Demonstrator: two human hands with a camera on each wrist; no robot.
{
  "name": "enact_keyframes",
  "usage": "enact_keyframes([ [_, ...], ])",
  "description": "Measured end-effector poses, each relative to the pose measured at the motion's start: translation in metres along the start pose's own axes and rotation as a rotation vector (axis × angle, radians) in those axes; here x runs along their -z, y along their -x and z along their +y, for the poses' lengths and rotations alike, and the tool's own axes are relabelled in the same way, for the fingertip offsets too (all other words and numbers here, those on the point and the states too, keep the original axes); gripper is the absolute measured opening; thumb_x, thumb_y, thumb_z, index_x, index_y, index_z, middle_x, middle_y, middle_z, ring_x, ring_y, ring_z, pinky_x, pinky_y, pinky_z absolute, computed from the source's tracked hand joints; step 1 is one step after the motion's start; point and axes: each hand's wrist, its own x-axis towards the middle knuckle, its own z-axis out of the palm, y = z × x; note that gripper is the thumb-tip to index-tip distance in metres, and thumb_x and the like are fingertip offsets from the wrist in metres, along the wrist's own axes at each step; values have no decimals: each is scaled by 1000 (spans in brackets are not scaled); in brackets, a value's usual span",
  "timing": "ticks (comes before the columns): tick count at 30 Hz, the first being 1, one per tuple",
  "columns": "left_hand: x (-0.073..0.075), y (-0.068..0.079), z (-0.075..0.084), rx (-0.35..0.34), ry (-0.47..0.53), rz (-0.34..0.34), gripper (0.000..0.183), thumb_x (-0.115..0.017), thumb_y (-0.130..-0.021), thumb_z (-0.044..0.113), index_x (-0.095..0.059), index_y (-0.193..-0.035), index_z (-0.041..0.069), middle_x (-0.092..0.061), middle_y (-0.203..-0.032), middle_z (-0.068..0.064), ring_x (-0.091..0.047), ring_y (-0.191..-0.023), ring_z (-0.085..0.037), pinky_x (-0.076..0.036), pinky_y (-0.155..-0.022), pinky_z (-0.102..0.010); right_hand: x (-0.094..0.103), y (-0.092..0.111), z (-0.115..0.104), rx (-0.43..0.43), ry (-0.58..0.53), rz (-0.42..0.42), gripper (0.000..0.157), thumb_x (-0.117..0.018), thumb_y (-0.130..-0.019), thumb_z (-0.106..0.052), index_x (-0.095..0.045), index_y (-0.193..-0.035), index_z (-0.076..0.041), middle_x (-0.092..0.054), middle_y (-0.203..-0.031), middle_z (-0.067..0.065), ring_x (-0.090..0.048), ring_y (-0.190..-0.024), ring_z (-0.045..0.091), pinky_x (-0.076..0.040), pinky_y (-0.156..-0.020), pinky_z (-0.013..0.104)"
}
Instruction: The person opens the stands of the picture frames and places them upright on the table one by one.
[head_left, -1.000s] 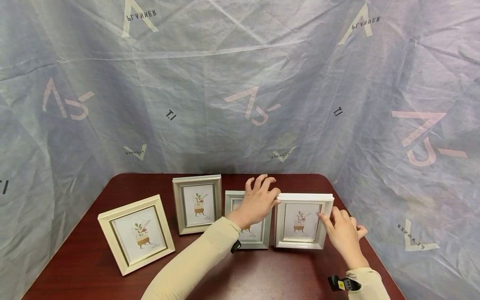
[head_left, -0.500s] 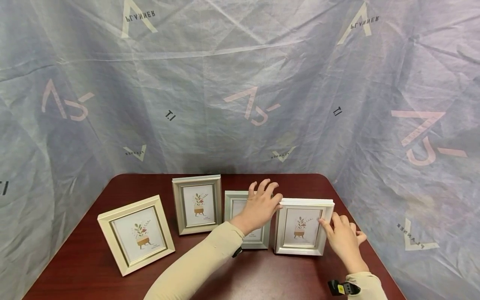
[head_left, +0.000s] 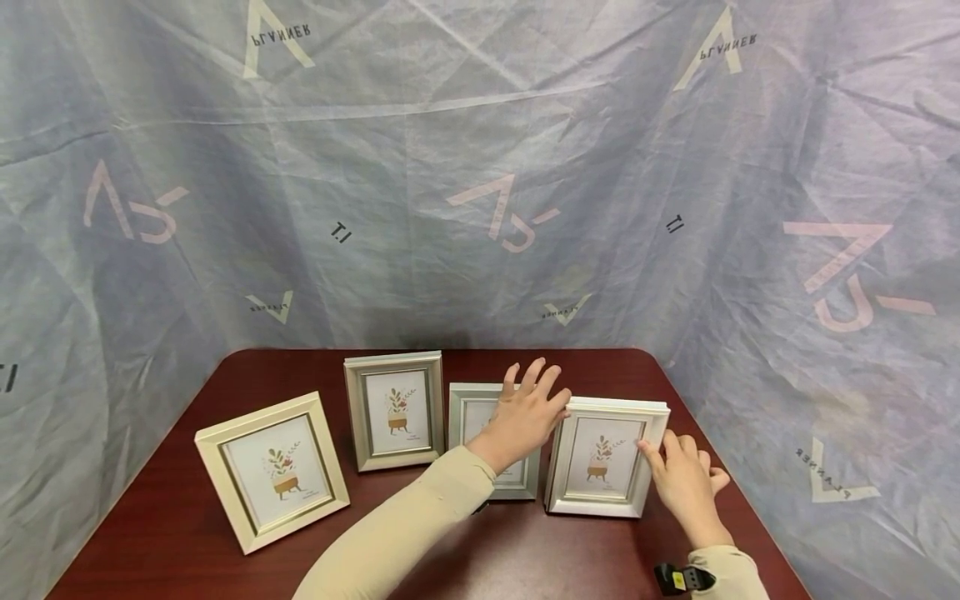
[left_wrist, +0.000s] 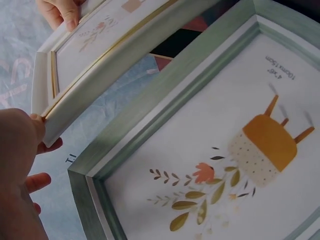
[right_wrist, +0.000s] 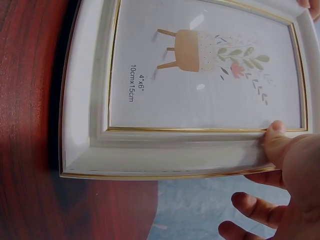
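Both hands hold a white picture frame (head_left: 600, 458) with a gold inner line, upright at the right of the table in the head view. My left hand (head_left: 517, 425) pinches its top left corner between thumb and fingers, the other fingers spread. My right hand (head_left: 686, 483) grips the right side, thumb on the front and a finger behind, as the right wrist view shows on the white frame (right_wrist: 200, 150). A grey-green picture frame (head_left: 530, 467) stands just left of it, partly hidden behind my left hand and forearm; the left wrist view shows this green frame (left_wrist: 165, 105) close up.
A champagne-coloured frame (head_left: 393, 408) stands further left at the back. Nearer the front left, a cream frame (head_left: 273, 471) stands turned at an angle. All are on a dark red table (head_left: 510, 550) with grey printed cloth (head_left: 480, 275) behind it.
The white frame has come down and toward me, its lower edge turning slightly left. Both hands have moved with it, my left hand a little to the right. The other frames have stayed put.
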Motion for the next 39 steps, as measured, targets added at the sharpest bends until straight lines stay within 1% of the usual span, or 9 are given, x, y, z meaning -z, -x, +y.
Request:
enact_keyframes([
  [5, -2, 1, 1, 12, -27, 11, 26, -45, -104, 46, -62, -118, 32, -47, -137, -2, -33, -135, -28, -22, -106, -52, -1, -1, 0, 13, -7, 6, 41, -50, -104, -41, -49, -99, 0, -45, -114, 31, -40, -97, 54, -16, -80, 68],
  [12, -5, 3, 1, 34, -80, 18, 29, -42, -105, 48, -63, -122, 36, -49, -136, -1, -34, -135, -27, -23, -106, -52, 0, -3, 0, -5, -12, -38, 43, -48, -104, -42, -50, -107, 2, -45, -118, 32, -39, -102, 56, -15, -83, 69],
  [17, -6, 3, 1, 33, -78, 23, 29, -43, -104, 47, -63, -122, 35, -49, -136, -2, -33, -134, -28, -23, -106, -52, 0, -3, 1, -14, -19, -71, 48, -45, -105, -44, -49, -107, 3, -45, -114, 33, -38, -103, 58, -15, -83, 70],
  [21, -7, 2, 1, 35, -74, 19, 29, -43, -104, 47, -63, -123, 36, -49, -136, -2, -33, -135, -27, -23, -106, -52, 1, -4, 1, -11, -18, -64, 47, -45, -105, -45, -49, -102, 2, -46, -111, 33, -39, -101, 57, -15, -82, 69],
  [25, -7, 0, 2, 37, -74, 12, 30, -43, -104, 48, -63, -124, 36, -49, -136, -2, -34, -134, -27, -25, -106, -51, 2, -4, 2, -4, -19, -59, 45, -46, -104, -44, -50, -103, 1, -46, -113, 33, -39, -101, 57, -15, -82, 70],
  [28, -6, 0, 3, 37, -76, -11, 32, -43, -104, 49, -62, -127, 37, -49, -137, -1, -34, -134, -27, -24, -106, -51, 2, -3, 3, -8, -13, -65, 46, -45, -105, -44, -50, -105, 1, -46, -115, 33, -38, -102, 57, -15, -83, 70],
  [33, -3, 1, 3, 42, -63, -81, 39, -40, -104, 52, -56, -137, 40, -47, -141, -1, -32, -136, -26, -20, -107, -51, 2, -3, 4, -15, 7, -76, 49, -44, -104, -47, -50, -109, 2, -46, -115, 33, -38, -103, 58, -16, -84, 70],
  [36, 1, 2, 3, 48, -38, -124, 43, -39, -103, 54, -50, -142, 41, -44, -144, -1, -30, -137, -26, -20, -107, -51, 3, -2, 3, -11, 15, -74, 57, -44, -104, -49, -48, -121, 5, -44, -118, 34, -37, -105, 58, -16, -84, 70],
  [39, 6, 5, 2, 59, 1, -167, 47, -39, -103, 55, -45, -147, 40, -42, -146, -2, -29, -138, -27, -22, -107, -51, 5, -1, 1, 0, 6, -35, 65, -46, -103, -50, -43, -133, 7, -41, -124, 35, -34, -110, 59, -15, -85, 71],
])
